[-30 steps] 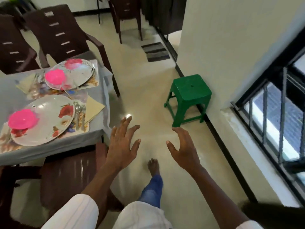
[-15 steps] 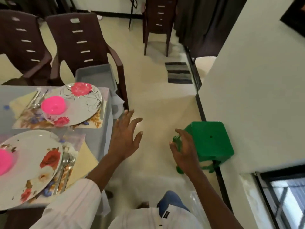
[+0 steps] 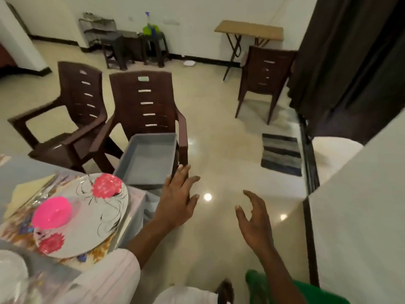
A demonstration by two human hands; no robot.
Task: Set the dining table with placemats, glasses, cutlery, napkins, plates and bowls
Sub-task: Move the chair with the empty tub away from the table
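Fingers spread wide and empty on both sides: my left hand (image 3: 177, 198) hovers just beside the near corner of the grey tray (image 3: 144, 163) on the chair (image 3: 142, 102) seat, and my right hand (image 3: 254, 218) hangs over the floor. I judge the tray light, stiff plastic, best gripped by two opposite rims. At the bench (image 3: 22, 170) corner the plate (image 3: 98, 216) carries the pink bowl (image 3: 51, 212) on a placemat (image 3: 100, 252); that plate looks slick and perhaps breakable.
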